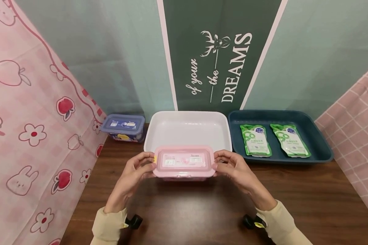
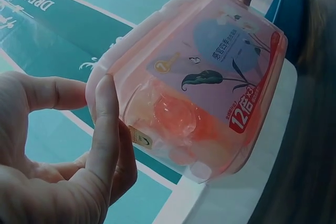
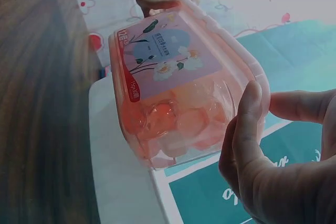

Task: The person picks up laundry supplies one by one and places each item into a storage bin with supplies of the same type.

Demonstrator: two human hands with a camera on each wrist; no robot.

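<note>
Both hands hold up a pink lidded plastic box [image 1: 184, 161] in front of the white tray [image 1: 188, 127]. My left hand [image 1: 138, 168] pinches the left end of its lid rim between thumb and fingers, and my right hand [image 1: 233, 168] pinches the right end likewise. Through the clear pink wall of the box [image 2: 178, 124] in the left wrist view, orange-pink pods show inside. A printed label with flowers covers its side, seen on the box [image 3: 168, 56] in the right wrist view too. The lid is on.
A blue lidded box [image 1: 122, 126] stands left of the white tray. On the right, a dark blue tray [image 1: 317, 149] bears two green-and-white pouches, one pouch [image 1: 256, 141] left of the other pouch [image 1: 290, 141]. Curtains hang behind and beside the brown table [image 1: 184, 211].
</note>
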